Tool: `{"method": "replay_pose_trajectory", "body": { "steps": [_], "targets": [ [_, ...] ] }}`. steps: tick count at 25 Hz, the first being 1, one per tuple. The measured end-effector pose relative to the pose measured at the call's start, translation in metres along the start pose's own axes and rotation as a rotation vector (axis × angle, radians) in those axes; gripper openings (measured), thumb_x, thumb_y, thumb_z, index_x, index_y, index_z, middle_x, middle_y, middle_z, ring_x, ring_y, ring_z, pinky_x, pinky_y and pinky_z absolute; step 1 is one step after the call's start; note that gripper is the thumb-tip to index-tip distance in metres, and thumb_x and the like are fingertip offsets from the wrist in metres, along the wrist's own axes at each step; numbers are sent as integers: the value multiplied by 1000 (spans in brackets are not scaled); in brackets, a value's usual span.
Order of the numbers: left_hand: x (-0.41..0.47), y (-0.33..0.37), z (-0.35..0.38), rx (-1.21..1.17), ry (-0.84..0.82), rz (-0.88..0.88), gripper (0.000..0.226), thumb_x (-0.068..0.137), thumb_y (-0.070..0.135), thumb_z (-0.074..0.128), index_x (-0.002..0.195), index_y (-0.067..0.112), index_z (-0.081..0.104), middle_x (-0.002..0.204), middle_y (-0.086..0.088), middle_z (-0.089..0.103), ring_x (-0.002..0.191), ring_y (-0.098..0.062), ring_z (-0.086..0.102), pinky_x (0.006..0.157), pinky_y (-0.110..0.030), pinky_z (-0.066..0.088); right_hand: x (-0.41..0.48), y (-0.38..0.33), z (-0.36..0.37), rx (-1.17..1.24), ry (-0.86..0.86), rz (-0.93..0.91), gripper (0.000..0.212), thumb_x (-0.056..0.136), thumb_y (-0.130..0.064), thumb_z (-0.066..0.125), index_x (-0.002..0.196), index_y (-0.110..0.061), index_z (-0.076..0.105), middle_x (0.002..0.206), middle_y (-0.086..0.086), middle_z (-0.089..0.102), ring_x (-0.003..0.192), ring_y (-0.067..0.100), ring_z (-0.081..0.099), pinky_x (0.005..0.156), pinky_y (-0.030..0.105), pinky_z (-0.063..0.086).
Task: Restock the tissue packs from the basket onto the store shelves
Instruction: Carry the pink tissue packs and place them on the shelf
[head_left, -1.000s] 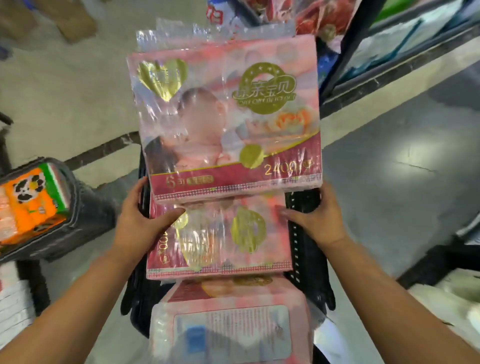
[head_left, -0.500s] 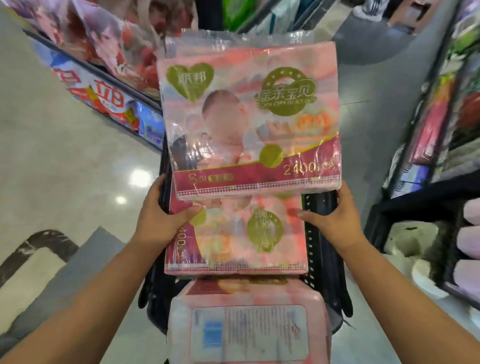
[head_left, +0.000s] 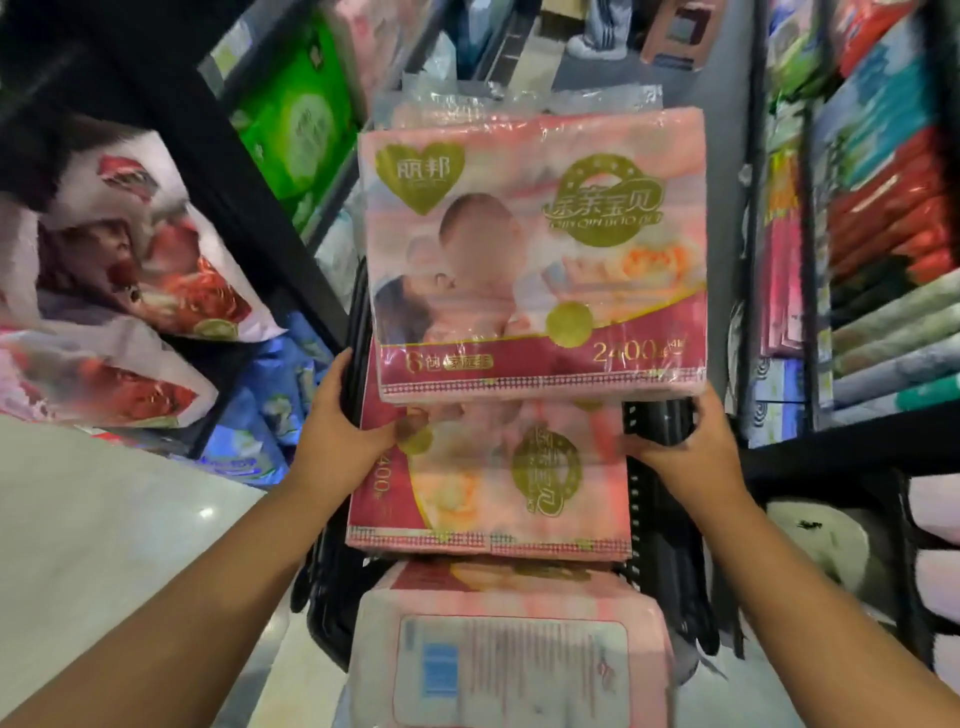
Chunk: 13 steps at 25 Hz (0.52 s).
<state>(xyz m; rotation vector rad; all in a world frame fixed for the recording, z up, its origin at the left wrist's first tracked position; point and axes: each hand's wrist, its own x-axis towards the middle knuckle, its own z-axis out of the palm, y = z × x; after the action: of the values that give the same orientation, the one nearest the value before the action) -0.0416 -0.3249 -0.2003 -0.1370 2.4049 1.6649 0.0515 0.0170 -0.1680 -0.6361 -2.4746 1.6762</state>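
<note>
Basket (head_left: 657, 545) carries three stacked pink tissue packs (head_left: 535, 249).

A black basket (head_left: 660, 519) is held up between store shelves (head_left: 831, 447), stacked with three pink tissue packs. The top tissue pack (head_left: 535, 260) overlaps the middle pack (head_left: 488, 483), and the nearest pack (head_left: 514, 660) shows its printed back label. The left hand (head_left: 337, 441) grips the basket's left side, thumb on the middle pack. The right hand (head_left: 685, 452) grips the right rim.
</note>
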Motion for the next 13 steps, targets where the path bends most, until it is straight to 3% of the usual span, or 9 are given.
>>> {"method": "replay_pose_trajectory", "body": {
  "steps": [3, 5, 8, 11, 13],
  "targets": [
    [99, 27, 27, 20, -9, 22, 114, 48, 67, 85, 144, 34, 32, 141, 7, 50, 127, -9, 50, 106, -43, 43, 104, -9, -3, -5, -2, -34, 79, 54, -17, 92, 115, -40, 49, 105, -23, 61, 94, -15, 58, 73, 14, 43],
    [167, 45, 41, 28, -19, 13, 116, 46, 67, 86, 143, 38, 31, 143, 7, 48, 129, -11, 49, 107, -45, 42, 168, -23, -5, -14, 11, -24, 81, 49, -28, 94, 114, -46, 48, 107, -25, 59, 97, -16, 56, 77, 12, 42],
    [260, 69, 58, 25, -45, -3, 115, 46, 66, 87, 144, 36, 33, 141, 7, 50, 128, -9, 50, 107, -44, 42, 256, -38, -3, -25, 67, 31, 82, 41, -54, 92, 110, -54, 48, 112, -14, 62, 109, 7, 59, 87, 25, 46],
    [354, 96, 73, 34, -88, 11, 117, 46, 67, 85, 145, 33, 33, 143, 7, 48, 130, -9, 47, 109, -43, 40, 342, -50, 4, -67, 98, 42, 104, 34, -73, 83, 124, -35, 47, 123, -3, 59, 118, 19, 54, 98, 41, 46],
    [423, 114, 81, 56, -139, 18, 119, 45, 70, 82, 146, 31, 32, 144, 4, 47, 130, -11, 47, 109, -44, 39, 397, -63, 15, -99, 133, 69, 111, 36, -70, 81, 131, -26, 46, 127, -2, 57, 121, 18, 51, 99, 39, 44]
  ]
}}
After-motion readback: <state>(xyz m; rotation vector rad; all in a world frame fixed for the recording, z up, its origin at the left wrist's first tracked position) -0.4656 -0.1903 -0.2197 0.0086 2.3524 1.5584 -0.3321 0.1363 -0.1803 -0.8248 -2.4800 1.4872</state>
